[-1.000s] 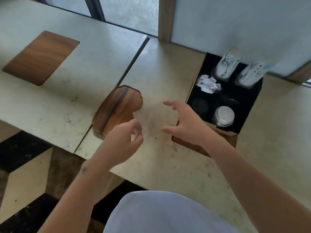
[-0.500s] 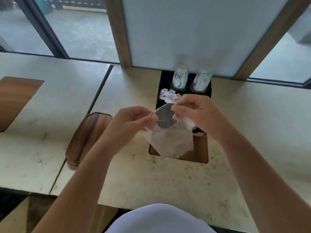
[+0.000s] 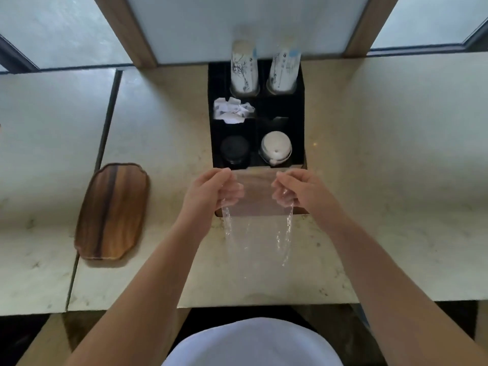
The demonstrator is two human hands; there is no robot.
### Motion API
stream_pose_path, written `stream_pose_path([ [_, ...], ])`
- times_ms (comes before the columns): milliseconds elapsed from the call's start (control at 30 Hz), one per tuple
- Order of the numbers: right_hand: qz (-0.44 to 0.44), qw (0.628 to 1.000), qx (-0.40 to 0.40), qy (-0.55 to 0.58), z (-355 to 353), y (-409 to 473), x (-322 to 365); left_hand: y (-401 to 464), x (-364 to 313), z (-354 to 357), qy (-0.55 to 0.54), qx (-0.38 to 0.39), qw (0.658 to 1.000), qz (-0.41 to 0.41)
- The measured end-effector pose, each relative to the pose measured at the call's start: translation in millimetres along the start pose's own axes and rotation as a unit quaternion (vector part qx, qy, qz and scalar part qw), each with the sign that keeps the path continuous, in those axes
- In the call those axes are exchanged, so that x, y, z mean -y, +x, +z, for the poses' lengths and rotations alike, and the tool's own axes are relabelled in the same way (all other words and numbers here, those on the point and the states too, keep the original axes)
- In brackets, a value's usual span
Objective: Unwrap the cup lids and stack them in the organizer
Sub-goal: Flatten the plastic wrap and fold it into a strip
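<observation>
My left hand (image 3: 211, 192) and my right hand (image 3: 298, 191) each pinch a top corner of a clear plastic wrap (image 3: 257, 228), pulled flat between them in the middle of the frame. It hangs down over the counter (image 3: 396, 154). Just above my hands sits the black organizer (image 3: 299, 122). White lids (image 3: 276, 147) are stacked in its lower right slot, black lids (image 3: 235, 150) in the lower left.
</observation>
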State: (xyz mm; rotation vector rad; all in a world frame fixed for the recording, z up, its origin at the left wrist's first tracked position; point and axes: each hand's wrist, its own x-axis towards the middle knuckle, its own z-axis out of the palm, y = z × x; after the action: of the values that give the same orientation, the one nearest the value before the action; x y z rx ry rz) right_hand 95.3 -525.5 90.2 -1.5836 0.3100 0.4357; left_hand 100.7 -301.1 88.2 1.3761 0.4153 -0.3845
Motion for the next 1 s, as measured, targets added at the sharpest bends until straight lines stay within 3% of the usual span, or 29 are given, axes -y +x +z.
stream_pose_path([
  [200,0.086,0.994,-0.063,0.014,1,32,-60,38,54,12,0.066,-0.056,0.995,-0.054],
  [300,0.105,0.989,-0.067,-0.081,-1,46,-79,59,67,16,0.124,-0.076,0.987,-0.072],
  [367,0.114,0.975,-0.11,-0.157,-5,51,-89,69,72,13,0.203,-0.111,0.97,-0.073],
  [433,0.093,0.957,-0.168,-0.218,-5,46,-98,68,75,6,0.3,-0.154,0.941,-0.03],
  [500,0.031,0.917,-0.209,-0.337,1,32,-108,55,85,-1,0.4,-0.159,0.899,0.082],
  [567,-0.044,0.851,-0.19,-0.487,15,12,-119,36,107,-8,0.534,-0.108,0.815,0.197],
  [633,-0.09,0.812,-0.131,-0.561,31,-6,-133,19,135,-11,0.641,-0.024,0.729,0.241],
  [667,-0.099,0.804,-0.095,-0.579,36,-13,-141,13,147,-11,0.665,0.013,0.707,0.24],
  [833,-0.077,0.774,0.028,-0.627,32,-16,-167,10,172,-9,0.688,0.102,0.692,0.193],
  [1000,-0.139,0.785,0.007,-0.604,22,7,-151,17,158,-2,0.686,0.072,0.691,0.216],
])
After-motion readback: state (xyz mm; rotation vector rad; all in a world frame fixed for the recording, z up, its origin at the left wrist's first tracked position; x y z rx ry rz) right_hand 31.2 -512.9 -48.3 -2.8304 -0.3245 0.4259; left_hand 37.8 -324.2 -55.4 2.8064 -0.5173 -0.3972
